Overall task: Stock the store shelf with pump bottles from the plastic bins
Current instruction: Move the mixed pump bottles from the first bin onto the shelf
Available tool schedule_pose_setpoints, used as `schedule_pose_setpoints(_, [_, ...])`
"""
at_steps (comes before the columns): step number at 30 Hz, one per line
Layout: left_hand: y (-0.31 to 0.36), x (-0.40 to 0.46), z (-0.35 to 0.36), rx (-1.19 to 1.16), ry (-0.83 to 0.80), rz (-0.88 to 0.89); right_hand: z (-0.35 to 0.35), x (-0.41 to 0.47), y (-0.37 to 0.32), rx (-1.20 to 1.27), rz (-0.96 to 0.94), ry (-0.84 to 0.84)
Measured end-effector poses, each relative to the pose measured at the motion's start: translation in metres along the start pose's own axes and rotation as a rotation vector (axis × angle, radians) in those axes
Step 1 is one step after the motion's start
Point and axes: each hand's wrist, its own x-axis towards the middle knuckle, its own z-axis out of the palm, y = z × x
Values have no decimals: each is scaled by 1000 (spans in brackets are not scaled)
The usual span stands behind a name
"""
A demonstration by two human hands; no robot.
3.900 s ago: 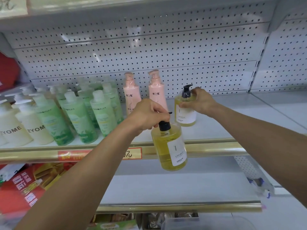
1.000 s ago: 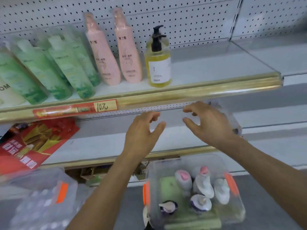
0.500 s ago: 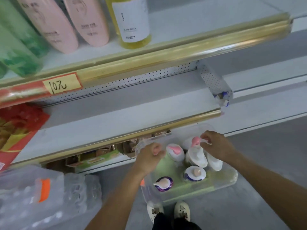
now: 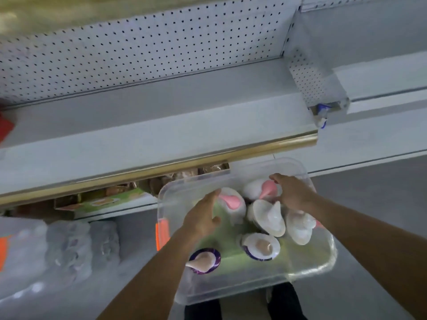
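Both hands reach down into the clear plastic bin (image 4: 307, 271) on the floor, at six o'clock below the white metal shelf with gold edge strip (image 4: 161, 144). The right hand (image 4: 292, 192) has its grip curled on the pink-pumped white bottle (image 4: 265, 189) at the bin's twelve o'clock corner, likely chosen because its head stands proud. The left hand (image 4: 203, 215) has its fingers fairly straight and apart, beside a second pink-pumped white bottle (image 4: 231, 202); I cannot tell whether it touches it. Cream-pumped white bottles (image 4: 268, 218) and purple-collared bottles (image 4: 261, 247) stand upright, so their pumps face the hands.
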Motion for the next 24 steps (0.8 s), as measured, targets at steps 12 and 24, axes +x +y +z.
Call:
schedule_pose_setpoints(12, [-3,32,24,190,110,182,7,30,4,3,-185,-19])
schedule_pose_setpoints(24, [-3,39,29,88,111,196,12,38,12,39,-230,-24])
